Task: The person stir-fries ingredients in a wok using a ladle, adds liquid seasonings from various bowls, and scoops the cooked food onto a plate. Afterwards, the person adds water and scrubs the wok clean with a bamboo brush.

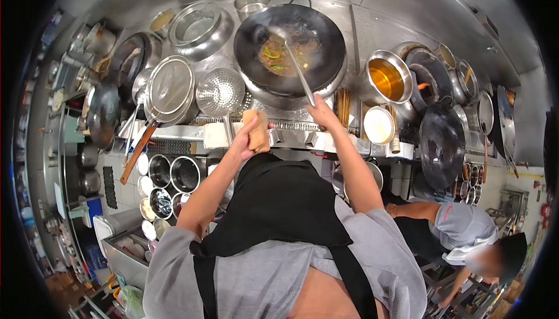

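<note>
My right hand [322, 114] is closed round the long handle of a metal ladle [299, 71]. The ladle's bowl end reaches into a black wok [247, 42] on the stove, partly blurred by steam. Green and yellow pieces of food [273, 52] lie in brownish liquid there. In my left hand [246, 138] is a folded tan cloth [258, 130], held in front of the stove edge, apart from the wok. A perforated skimmer [220, 91] rests just beyond that hand, its handle passing beside my fingers.
Left of the wok are a wire strainer [170, 85] and a large steel pot [201, 25]. A pot of amber liquid [387, 80], a white-filled bowl [378, 125] and a bamboo brush [343, 109] stand right. Another person [466, 226] bends at the lower right.
</note>
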The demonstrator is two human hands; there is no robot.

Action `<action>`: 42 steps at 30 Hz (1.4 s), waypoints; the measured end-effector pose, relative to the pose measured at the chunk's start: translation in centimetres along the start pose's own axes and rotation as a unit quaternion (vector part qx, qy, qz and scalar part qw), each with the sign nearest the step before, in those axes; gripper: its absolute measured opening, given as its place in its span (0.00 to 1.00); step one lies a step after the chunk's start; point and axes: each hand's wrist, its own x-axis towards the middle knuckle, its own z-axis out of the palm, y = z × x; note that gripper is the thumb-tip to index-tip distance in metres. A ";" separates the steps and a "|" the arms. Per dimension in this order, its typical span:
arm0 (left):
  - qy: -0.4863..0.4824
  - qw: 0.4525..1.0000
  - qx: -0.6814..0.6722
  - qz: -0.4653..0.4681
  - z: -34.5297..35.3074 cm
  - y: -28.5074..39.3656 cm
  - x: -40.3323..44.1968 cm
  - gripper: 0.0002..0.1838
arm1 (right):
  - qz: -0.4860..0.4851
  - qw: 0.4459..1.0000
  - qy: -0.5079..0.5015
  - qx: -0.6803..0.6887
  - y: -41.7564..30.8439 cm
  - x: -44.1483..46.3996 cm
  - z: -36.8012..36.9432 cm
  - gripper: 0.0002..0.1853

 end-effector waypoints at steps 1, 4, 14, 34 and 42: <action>0.020 1.000 0.000 0.023 0.3 -0.2 0.7 0.24 | -0.092 0.992 0.027 -0.081 3.2 0.4 -0.6 0.20; 0.087 0.994 0.014 0.060 -0.4 -1.1 4.4 0.24 | -0.108 0.963 0.094 -0.230 4.7 -3.9 -4.4 0.17; 0.166 0.986 -0.010 0.000 2.8 2.2 17.0 0.22 | -0.053 0.986 -0.054 -0.148 -1.4 -16.1 -11.3 0.17; 0.274 0.959 0.019 -0.063 0.4 -4.9 5.8 0.03 | -0.112 0.979 0.074 -0.151 -1.1 -15.8 -13.1 0.20; 0.171 0.984 0.042 -0.005 7.2 1.2 9.4 0.09 | 0.064 0.969 -0.103 -0.213 -2.4 -15.1 -17.2 0.20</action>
